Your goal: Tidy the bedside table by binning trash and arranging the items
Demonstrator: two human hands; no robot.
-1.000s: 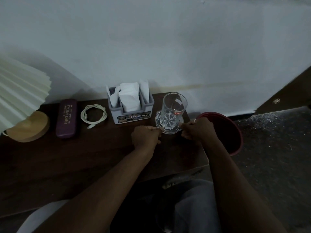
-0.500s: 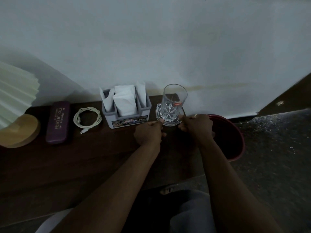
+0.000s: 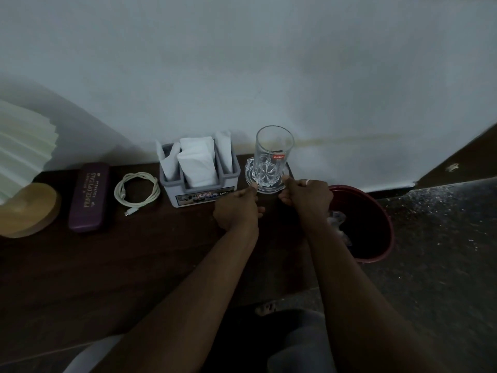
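Glass tumbler [image 3: 273,154] with a red "cello" sticker stands upright on a clear glass coaster [image 3: 265,180] at the dark bedside table's [image 3: 107,265] back right corner. Left hand [image 3: 236,207] and right hand [image 3: 308,196] pinch the coaster's near rim, fingers curled narrow. Left of the tumbler sit a grey napkin holder [image 3: 199,175], a coiled white cable [image 3: 137,188], and a purple "PRINCE OPTICALS" case [image 3: 88,197]. Right of it, on the floor, a maroon bin [image 3: 376,224] holds crumpled trash.

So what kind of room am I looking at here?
Most likely a bedroom corner: a dark wooden bedside table against a plain wall, carrying a pleated-shade lamp, a spectacle case and a tissue holder, with a red bin on the floor beside it.
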